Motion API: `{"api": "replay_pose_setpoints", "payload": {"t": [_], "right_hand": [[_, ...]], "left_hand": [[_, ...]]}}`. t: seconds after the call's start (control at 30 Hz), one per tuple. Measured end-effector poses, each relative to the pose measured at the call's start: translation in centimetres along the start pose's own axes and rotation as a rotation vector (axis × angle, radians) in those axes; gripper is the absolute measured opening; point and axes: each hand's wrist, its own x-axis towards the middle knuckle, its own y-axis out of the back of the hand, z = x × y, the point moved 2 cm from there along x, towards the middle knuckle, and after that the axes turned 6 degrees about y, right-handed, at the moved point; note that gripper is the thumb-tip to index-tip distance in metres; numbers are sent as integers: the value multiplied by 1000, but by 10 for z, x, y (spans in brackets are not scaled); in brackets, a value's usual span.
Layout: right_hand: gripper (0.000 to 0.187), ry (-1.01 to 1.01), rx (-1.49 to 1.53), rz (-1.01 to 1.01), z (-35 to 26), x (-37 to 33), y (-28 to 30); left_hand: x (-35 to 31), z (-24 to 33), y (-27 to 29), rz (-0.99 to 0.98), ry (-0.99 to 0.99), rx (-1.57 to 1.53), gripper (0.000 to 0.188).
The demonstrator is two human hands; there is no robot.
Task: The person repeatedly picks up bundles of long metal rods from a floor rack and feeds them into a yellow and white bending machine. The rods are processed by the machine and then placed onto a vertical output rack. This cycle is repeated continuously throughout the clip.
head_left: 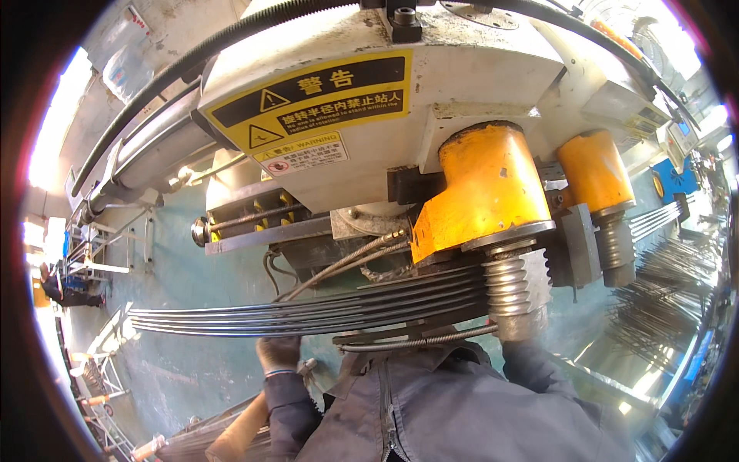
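A row of long, thin metal rods (308, 317) runs leftward from the machine, side by side, crossing in front of me. My left hand (278, 354), in a tan work glove, is closed against their near edge; most of its fingers are hidden by the rods. My right sleeve (535, 368) reaches up behind a thick threaded metal post (517, 296), which hides that hand. Above the post sits an orange machine head (493, 192), close to the right ends of the rods.
A white machine body (477, 85) with a yellow warning label (312, 96) overhangs the rods. A second orange head (595, 171) stands to the right. Hoses (339, 267) hang below the body. Farther right lies a heap of thin rods (670, 296). Another person (65, 289) is at far left.
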Motion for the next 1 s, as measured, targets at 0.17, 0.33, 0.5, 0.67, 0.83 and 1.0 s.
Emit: {"api": "replay_pose_setpoints", "payload": {"t": [0.17, 0.33, 0.5, 0.67, 0.83, 1.0], "right_hand": [[30, 2, -122, -10, -12, 30, 37], [31, 82, -45, 31, -24, 24, 18], [33, 221, 266, 165, -33, -54, -12], [37, 412, 323, 317, -73, -152, 5], [37, 776, 818, 462, -141, -210, 28], [47, 978, 1093, 528, -198, -215, 51]], "left_hand": [[-21, 88, -9, 56, -67, 46, 29], [-7, 73, 9, -207, 164, -982, 39], [-6, 69, 15, -387, 221, -1597, 33], [-4, 88, 29, -504, 142, -1578, 27], [4, 110, 49, -564, 42, -1769, 34], [-8, 136, 76, -234, 222, -1740, 49]]}}
